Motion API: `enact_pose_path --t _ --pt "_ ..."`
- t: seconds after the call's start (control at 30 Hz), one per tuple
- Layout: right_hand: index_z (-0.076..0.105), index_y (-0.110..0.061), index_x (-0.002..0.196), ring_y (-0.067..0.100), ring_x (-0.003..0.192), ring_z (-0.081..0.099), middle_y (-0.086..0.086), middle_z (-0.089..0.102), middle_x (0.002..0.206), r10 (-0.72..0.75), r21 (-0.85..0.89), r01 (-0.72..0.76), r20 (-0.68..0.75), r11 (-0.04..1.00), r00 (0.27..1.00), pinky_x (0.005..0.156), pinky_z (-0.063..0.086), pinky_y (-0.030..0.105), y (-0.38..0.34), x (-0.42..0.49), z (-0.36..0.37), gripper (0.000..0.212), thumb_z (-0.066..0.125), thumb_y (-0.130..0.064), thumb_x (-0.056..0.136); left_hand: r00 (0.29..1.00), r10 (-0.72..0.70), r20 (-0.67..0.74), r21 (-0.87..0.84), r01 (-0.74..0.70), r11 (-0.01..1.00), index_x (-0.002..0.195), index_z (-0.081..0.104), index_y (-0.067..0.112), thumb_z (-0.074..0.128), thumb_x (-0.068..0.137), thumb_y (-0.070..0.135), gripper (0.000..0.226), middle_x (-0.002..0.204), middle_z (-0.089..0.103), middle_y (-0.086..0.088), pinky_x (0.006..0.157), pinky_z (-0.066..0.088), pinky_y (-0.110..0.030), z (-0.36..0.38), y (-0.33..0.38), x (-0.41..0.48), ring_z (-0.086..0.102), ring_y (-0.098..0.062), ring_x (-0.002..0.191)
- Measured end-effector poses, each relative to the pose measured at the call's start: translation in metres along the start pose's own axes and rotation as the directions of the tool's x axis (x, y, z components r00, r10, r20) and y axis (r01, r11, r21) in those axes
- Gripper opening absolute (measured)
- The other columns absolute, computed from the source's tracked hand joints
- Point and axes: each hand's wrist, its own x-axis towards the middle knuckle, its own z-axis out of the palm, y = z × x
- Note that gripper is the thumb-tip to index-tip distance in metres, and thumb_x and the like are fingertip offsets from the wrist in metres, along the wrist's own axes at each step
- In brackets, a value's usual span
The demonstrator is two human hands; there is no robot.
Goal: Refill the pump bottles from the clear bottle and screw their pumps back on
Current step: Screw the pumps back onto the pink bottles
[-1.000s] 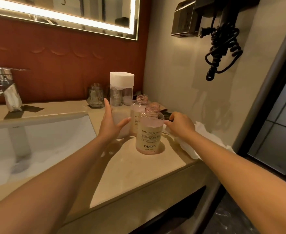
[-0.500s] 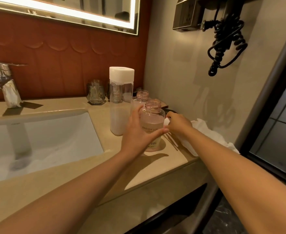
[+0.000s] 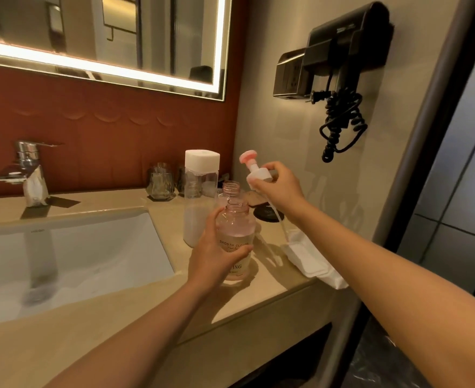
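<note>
Centre frame: clear bottle (image 3: 201, 203), capped, upright on worktop (image 3: 110, 323), just left of pump bottles. Left grip (image 3: 213, 261) wraps front pump bottle (image 3: 237, 233), neck open, base on worktop. Rear pump bottle (image 3: 230, 191) behind it, also open. Right grip (image 3: 281, 186) pinches pump (image 3: 258, 175) at collar, up and right of necks, tube dangling. Step: probably fitting pump. Next: thread tube into neck, seat collar, twist.

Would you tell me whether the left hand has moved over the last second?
Yes. The left hand left the tall clear bottle with the white cap and went rightward; it now grips the near pink pump bottle.
</note>
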Motion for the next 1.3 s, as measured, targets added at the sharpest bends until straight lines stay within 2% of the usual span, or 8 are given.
enact_pose_path --t 0.13,0.37,0.57,0.67,0.83,0.97,1.17,1.3 --pt "0.048 -0.020 0.112 0.015 0.089 0.055 0.002 0.054 0.111 -0.041 0.194 0.045 -0.026 0.980 0.999 0.063 0.046 0.022 -0.046 -0.008 -0.001 0.034 0.064 -0.031 0.085 1.000 -0.022 0.016 0.005 0.022 1.000 0.127 0.019 0.055 0.081 0.063 0.040 0.091 0.135 0.048 0.007 0.078 0.046 -0.020 -0.017 0.002 -0.012 0.052 -0.014 0.114" --pt "0.041 -0.016 0.123 0.005 0.086 0.052 -0.005 0.047 0.111 -0.176 0.306 0.222 -0.170 0.926 0.970 0.064 0.046 0.013 -0.101 -0.018 0.002 0.043 0.062 -0.029 0.087 0.995 -0.095 0.006 0.029 0.094 0.995 0.135 0.032 0.028 0.080 0.064 0.042 0.087 0.131 0.052 0.006 0.090 0.052 -0.037 -0.032 -0.002 -0.023 0.053 -0.015 0.114" --pt "0.040 -0.022 0.115 0.005 0.087 0.055 -0.007 0.052 0.105 -0.134 0.379 0.156 -0.084 0.912 0.987 0.059 0.048 0.013 -0.070 -0.038 0.029 0.038 0.064 -0.027 0.086 0.996 -0.090 -0.019 0.018 0.090 0.996 0.135 0.034 0.029 0.079 0.064 0.045 0.086 0.125 0.055 0.007 0.088 0.052 -0.038 -0.030 -0.002 -0.026 0.055 -0.013 0.109" --pt "0.040 -0.023 0.117 0.010 0.096 0.057 0.002 0.053 0.118 -0.101 0.362 0.089 0.014 0.928 0.995 0.067 0.051 0.019 -0.048 -0.052 0.044 0.041 0.065 -0.027 0.085 0.996 -0.081 -0.031 0.014 0.081 0.997 0.131 0.035 0.033 0.077 0.065 0.047 0.080 0.121 0.057 0.011 0.084 0.053 -0.035 -0.029 -0.005 -0.027 0.057 -0.011 0.105" --pt "0.038 -0.024 0.121 0.014 0.104 0.056 -0.002 0.051 0.123 -0.089 0.275 0.068 0.064 0.959 0.994 0.085 0.053 0.033 -0.028 -0.072 0.051 0.044 0.064 -0.030 0.086 0.995 -0.089 -0.035 -0.001 0.089 0.996 0.135 0.032 0.033 0.075 0.066 0.048 0.082 0.125 0.055 0.010 0.078 0.047 -0.019 -0.025 -0.008 -0.027 0.055 -0.010 0.108" --pt "0.037 -0.027 0.116 0.012 0.101 0.056 -0.007 0.050 0.118 -0.114 0.267 0.093 0.064 0.959 0.991 0.083 0.051 0.028 -0.026 -0.077 0.048 0.040 0.063 -0.031 0.086 0.995 -0.086 -0.056 0.002 0.087 0.996 0.135 0.031 0.035 0.075 0.068 0.046 0.081 0.127 0.054 0.009 0.075 0.043 -0.013 -0.022 -0.011 -0.027 0.055 -0.012 0.110" --pt "0.038 -0.026 0.117 0.009 0.104 0.053 -0.006 0.051 0.124 -0.132 0.205 0.102 0.137 0.974 0.982 0.071 0.045 0.012 -0.013 -0.081 0.047 0.043 0.066 -0.025 0.084 0.995 -0.078 -0.068 0.011 0.079 0.997 0.137 0.030 0.033 0.076 0.070 0.041 0.082 0.130 0.054 0.006 0.083 0.046 -0.024 -0.021 -0.012 -0.026 0.054 -0.016 0.114" --pt "0.040 -0.025 0.113 0.008 0.101 0.054 -0.010 0.051 0.117 -0.145 0.188 0.128 0.082 0.974 0.986 0.070 0.045 0.012 -0.008 -0.085 0.051 0.039 0.065 -0.029 0.085 0.994 -0.078 -0.073 0.007 0.078 0.997 0.138 0.030 0.032 0.076 0.070 0.039 0.082 0.131 0.053 0.005 0.086 0.049 -0.029 -0.020 -0.013 -0.027 0.054 -0.018 0.115"
